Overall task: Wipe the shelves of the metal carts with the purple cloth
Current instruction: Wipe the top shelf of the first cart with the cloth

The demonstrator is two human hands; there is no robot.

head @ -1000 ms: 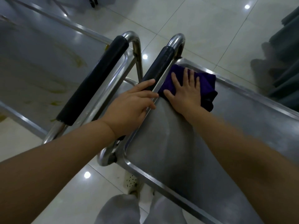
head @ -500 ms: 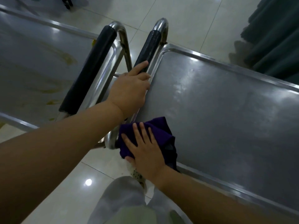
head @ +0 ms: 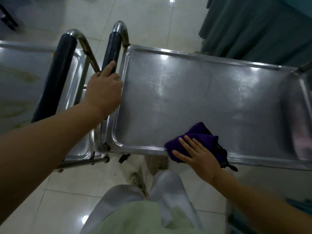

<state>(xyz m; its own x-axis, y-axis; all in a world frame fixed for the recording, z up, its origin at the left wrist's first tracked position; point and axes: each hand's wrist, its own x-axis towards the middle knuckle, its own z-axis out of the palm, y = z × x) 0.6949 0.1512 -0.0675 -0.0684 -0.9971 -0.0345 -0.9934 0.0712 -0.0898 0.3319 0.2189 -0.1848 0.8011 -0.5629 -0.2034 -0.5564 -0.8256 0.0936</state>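
Observation:
A steel cart's top shelf (head: 194, 92) fills the middle and right of the view. The purple cloth (head: 200, 137) lies bunched on its near rim, right of centre. My right hand (head: 195, 154) presses flat on the cloth with straight, spread fingers. My left hand (head: 104, 90) grips the black padded handle (head: 112, 51) at this cart's left end, fingers curled round it and index finger lying along the bar.
A second steel cart (head: 18, 85) stands to the left with yellowish stains on its shelf and its own black handle (head: 57, 71) beside the first. A dark green curtain (head: 256, 24) hangs at the upper right. My legs and shoes (head: 136, 179) stand on the tiled floor below.
My right hand dragged the cloth from the shelf's far left corner down to the near left corner, then rightwards along the near rim. My left hand stayed on the handle.

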